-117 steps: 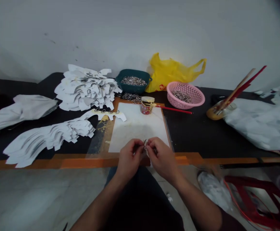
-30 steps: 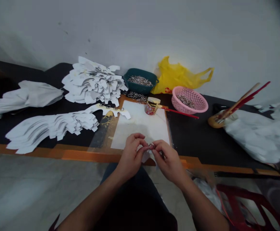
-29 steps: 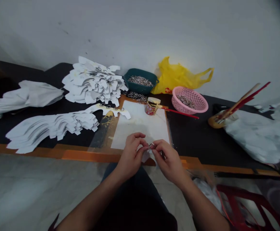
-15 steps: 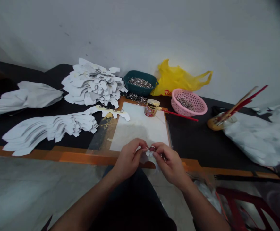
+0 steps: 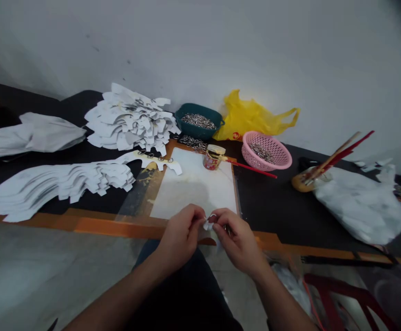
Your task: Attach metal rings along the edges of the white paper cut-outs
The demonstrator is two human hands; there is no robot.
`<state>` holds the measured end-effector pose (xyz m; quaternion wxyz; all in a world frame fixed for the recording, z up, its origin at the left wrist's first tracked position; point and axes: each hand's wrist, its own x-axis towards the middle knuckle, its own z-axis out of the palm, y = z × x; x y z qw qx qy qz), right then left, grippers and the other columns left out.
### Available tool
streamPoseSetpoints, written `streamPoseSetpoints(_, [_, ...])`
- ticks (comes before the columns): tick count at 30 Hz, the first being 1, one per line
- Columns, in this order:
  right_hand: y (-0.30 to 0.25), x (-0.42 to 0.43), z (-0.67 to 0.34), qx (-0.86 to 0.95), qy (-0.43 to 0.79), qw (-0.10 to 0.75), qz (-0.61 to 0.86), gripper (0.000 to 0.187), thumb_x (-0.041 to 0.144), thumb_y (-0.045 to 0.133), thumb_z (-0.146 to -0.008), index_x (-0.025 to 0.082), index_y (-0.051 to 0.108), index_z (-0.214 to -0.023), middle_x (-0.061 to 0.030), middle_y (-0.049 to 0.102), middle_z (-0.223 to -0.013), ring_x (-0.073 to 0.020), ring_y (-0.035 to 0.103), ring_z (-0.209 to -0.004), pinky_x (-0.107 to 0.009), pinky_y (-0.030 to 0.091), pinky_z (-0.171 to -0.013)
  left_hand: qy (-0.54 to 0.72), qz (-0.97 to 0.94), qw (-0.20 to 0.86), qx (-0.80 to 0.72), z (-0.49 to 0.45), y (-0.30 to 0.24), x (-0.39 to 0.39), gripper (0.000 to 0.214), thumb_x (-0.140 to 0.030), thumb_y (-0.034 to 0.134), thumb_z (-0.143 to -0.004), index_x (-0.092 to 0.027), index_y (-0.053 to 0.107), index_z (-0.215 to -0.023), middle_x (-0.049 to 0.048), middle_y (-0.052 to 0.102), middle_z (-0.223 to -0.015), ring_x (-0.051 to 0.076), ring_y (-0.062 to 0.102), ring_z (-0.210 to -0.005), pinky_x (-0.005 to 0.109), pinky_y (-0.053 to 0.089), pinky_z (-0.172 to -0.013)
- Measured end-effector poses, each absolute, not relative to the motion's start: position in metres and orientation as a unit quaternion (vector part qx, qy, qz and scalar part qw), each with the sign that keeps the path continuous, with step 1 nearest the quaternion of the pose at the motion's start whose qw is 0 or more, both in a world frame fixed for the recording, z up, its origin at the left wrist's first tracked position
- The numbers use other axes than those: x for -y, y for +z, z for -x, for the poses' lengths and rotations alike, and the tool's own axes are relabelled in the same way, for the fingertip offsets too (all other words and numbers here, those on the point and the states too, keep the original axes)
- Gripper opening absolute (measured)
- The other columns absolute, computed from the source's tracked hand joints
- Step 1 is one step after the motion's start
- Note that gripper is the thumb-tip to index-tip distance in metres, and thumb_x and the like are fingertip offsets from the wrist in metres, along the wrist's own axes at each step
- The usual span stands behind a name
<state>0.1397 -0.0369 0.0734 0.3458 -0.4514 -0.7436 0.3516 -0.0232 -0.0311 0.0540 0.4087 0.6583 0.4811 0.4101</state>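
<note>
Left hand (image 5: 181,232) and right hand (image 5: 238,239), close together over the near orange edge of a black table (image 5: 276,202), both nearly closed, fingers curled inward. Pinched between the two sets of fingertips (image 5: 200,215), a small white paper piece (image 5: 207,225) with a small metal ring (image 5: 213,215) at its top; exact grip on each too small to tell.

Straight ahead of the hands, a white sheet (image 5: 193,188) on a brown board. Beyond it, a small glue jar (image 5: 212,158) with a red-handled brush (image 5: 253,170) lying beside it, toward the right hand.

Ahead and left of the left hand, two stacks of white paper cutouts (image 5: 127,122) (image 5: 59,186), plus a cutout strip with metal rings attached (image 5: 148,161) along the sheet's far left corner. Farther left, a white cloth bundle (image 5: 31,138).

Ahead of the hands, against the wall, a green tub of metal rings (image 5: 186,110), a yellow plastic bag (image 5: 251,117), and a pink basket of rings (image 5: 253,140). Far right of the right hand, a white plastic bag (image 5: 358,207).
</note>
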Motion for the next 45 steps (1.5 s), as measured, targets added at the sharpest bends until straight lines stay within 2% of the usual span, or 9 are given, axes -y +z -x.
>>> streamPoseSetpoints(5, [0.069, 0.040, -0.142, 0.738, 0.350, 0.363, 0.448, 0.011, 0.017, 0.045, -0.084, 0.021, 0.044, -0.074, -0.0040, 0.058, -0.089, -0.0131, 0.055, -0.082, -0.026, 0.044, -0.071, 0.440, -0.610, 0.464, -0.468, 0.018, 0.055, 0.036, 0.005, -0.021, 0.048, -0.080, -0.020, 0.045, -0.076, 0.0011, 0.058, -0.078, 0.013, 0.054, -0.072, 0.025, 0.041, -0.066])
streamPoseSetpoints(9, [0.072, 0.041, -0.146, 0.747, 0.343, 0.343, 0.454, 0.012, 0.015, 0.044, -0.083, 0.020, 0.043, -0.072, -0.0036, 0.059, -0.087, -0.0129, 0.055, -0.079, -0.025, 0.044, -0.070, 0.493, -0.487, 0.562, -0.452, 0.012, 0.060, 0.037, 0.025, -0.020, 0.056, -0.074, -0.021, 0.032, -0.074, -0.0028, 0.056, -0.074, 0.010, 0.054, -0.068, 0.022, 0.043, -0.063])
streamPoseSetpoints(18, [0.169, 0.013, -0.188, 0.861, 0.238, 0.130, 0.430, 0.009, 0.019, 0.050, -0.081, 0.023, 0.058, -0.081, -0.0016, 0.059, -0.074, -0.0142, 0.051, -0.064, -0.025, 0.038, -0.057, 0.383, -0.291, 0.782, -0.395, -0.017, 0.112, 0.018, 0.037, -0.020, 0.068, -0.054, -0.021, 0.036, -0.073, -0.0049, 0.056, -0.062, 0.010, 0.052, -0.050, 0.024, 0.043, -0.049])
streamPoseSetpoints(23, [0.097, -0.018, -0.178, 0.862, 0.199, 0.135, 0.447, 0.011, 0.010, 0.054, -0.075, 0.019, 0.054, -0.068, -0.0006, 0.054, -0.069, -0.0127, 0.048, -0.062, -0.024, 0.035, -0.056, 0.443, -0.418, 0.603, -0.515, -0.025, 0.058, -0.006, 0.027, -0.013, 0.059, -0.057, -0.021, 0.036, -0.069, -0.0078, 0.048, -0.054, 0.010, 0.048, -0.050, 0.022, 0.037, -0.049])
streamPoseSetpoints(26, [0.041, -0.026, -0.165, 0.835, 0.203, 0.203, 0.470, 0.010, 0.008, 0.055, -0.073, 0.018, 0.054, -0.075, -0.0032, 0.055, -0.079, -0.0158, 0.050, -0.077, -0.027, 0.040, -0.068, 0.406, -0.569, 0.408, -0.588, -0.017, 0.026, -0.014, 0.017, -0.011, 0.054, -0.062, -0.020, 0.040, -0.066, -0.0060, 0.047, -0.056, 0.011, 0.046, -0.054, 0.022, 0.032, -0.053])
streamPoseSetpoints(28, [0.019, -0.026, -0.161, 0.811, 0.178, 0.261, 0.493, 0.012, 0.013, 0.061, -0.071, 0.018, 0.055, -0.080, -0.0062, 0.056, -0.089, -0.0200, 0.048, -0.090, -0.034, 0.039, -0.078, 0.376, -0.610, 0.352, -0.602, -0.012, 0.017, -0.015, 0.014, -0.012, 0.051, -0.065, -0.021, 0.040, -0.068, -0.0053, 0.047, -0.057, 0.012, 0.045, -0.055, 0.023, 0.029, -0.053])
streamPoseSetpoints(31, [0.008, -0.026, -0.168, 0.782, 0.229, 0.306, 0.492, 0.010, 0.023, 0.062, -0.073, 0.019, 0.056, -0.080, -0.0039, 0.059, -0.084, -0.0197, 0.051, -0.087, -0.035, 0.038, -0.080, 0.352, -0.619, 0.339, -0.615, -0.010, 0.015, -0.014, 0.014, -0.014, 0.050, -0.068, -0.021, 0.039, -0.070, -0.0046, 0.047, -0.059, 0.013, 0.045, -0.056, 0.024, 0.028, -0.053])
streamPoseSetpoints(36, [0.017, -0.019, -0.187, 0.669, 0.289, 0.418, 0.542, 0.014, 0.025, 0.041, -0.087, 0.021, 0.052, -0.094, -0.0030, 0.060, -0.089, -0.0153, 0.056, -0.084, -0.031, 0.041, -0.077, 0.342, -0.618, 0.337, -0.623, -0.012, 0.013, -0.014, 0.012, -0.018, 0.050, -0.070, -0.022, 0.040, -0.072, -0.0040, 0.048, -0.061, 0.014, 0.047, -0.057, 0.024, 0.029, -0.054])
streamPoseSetpoints(45, [0.001, 0.010, -0.167, 0.800, 0.112, 0.287, 0.515, 0.026, 0.012, 0.043, -0.084, 0.024, 0.054, -0.104, -0.0011, 0.067, -0.098, -0.0178, 0.051, -0.109, -0.038, 0.021, -0.094, 0.293, -0.650, 0.305, -0.632, -0.013, 0.010, -0.015, 0.009, -0.020, 0.048, -0.074, -0.021, 0.039, -0.075, -0.0033, 0.048, -0.064, 0.014, 0.048, -0.060, 0.025, 0.034, -0.056])
